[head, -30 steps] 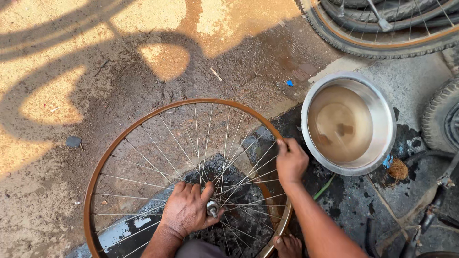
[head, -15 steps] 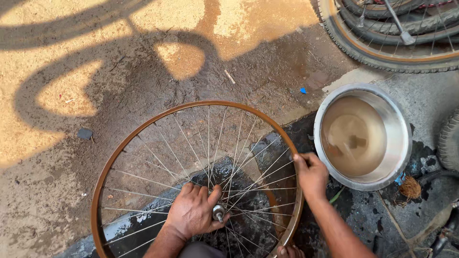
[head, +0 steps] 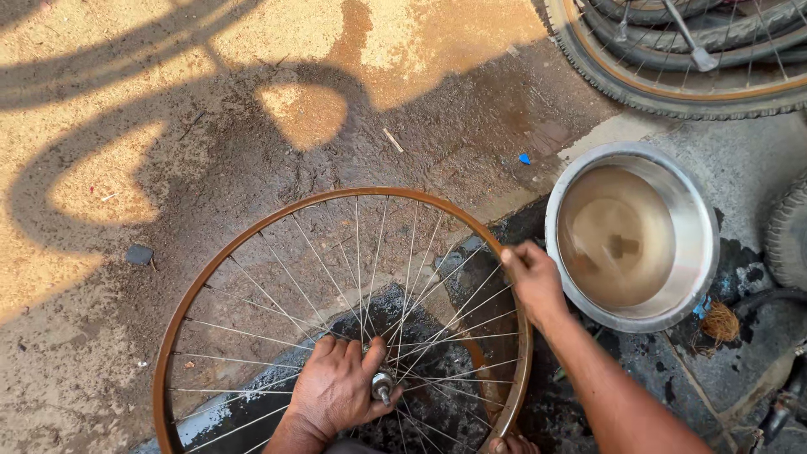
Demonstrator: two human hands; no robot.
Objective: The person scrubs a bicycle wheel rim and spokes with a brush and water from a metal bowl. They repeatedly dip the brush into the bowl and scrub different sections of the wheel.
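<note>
A bare bicycle wheel with a rusty brown rim (head: pixel 252 231) and thin steel spokes lies flat over the wet ground. My left hand (head: pixel 336 388) rests among the spokes and grips the metal hub and axle (head: pixel 382 387) at the centre. My right hand (head: pixel 531 282) is closed around the rim at its right side, next to a steel bowl.
A steel bowl (head: pixel 639 164) of muddy water stands right of the wheel. Tyred bicycle wheels (head: pixel 672 92) lie at the top right, and another tyre (head: pixel 790 235) shows at the right edge. A small dark stone (head: pixel 139 254) sits on the dirt at left. Toes (head: pixel 513 444) show below.
My right hand has stayed closed on the rim and my left on the hub. The view has shifted, so the wheel and bowl sit lower in the picture.
</note>
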